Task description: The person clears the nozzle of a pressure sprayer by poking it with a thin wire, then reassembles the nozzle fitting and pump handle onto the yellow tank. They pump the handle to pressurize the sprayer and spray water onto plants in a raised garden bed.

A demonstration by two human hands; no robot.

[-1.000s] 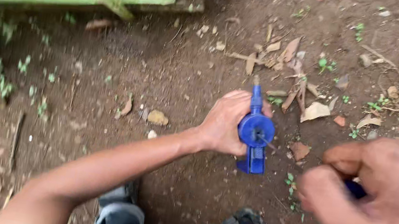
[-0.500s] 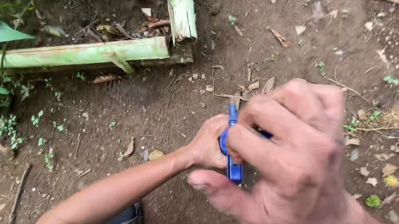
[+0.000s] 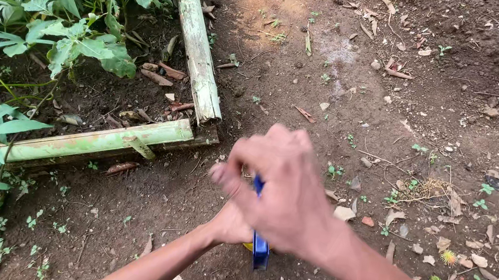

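Blue tool, narrow and plastic-looking, held above bare soil; only its lower end and a sliver near the top show. Right hand curled closed around its upper part, covering most of it. Left hand just below and behind the right, touching the tool; its fingers are hidden, so its grip cannot be told. Left of the hands, two pale bamboo poles meet at a corner, edging a bed of leafy green plants. Right of the hands, scattered dry leaves, twigs and small weeds on dark dirt ground.
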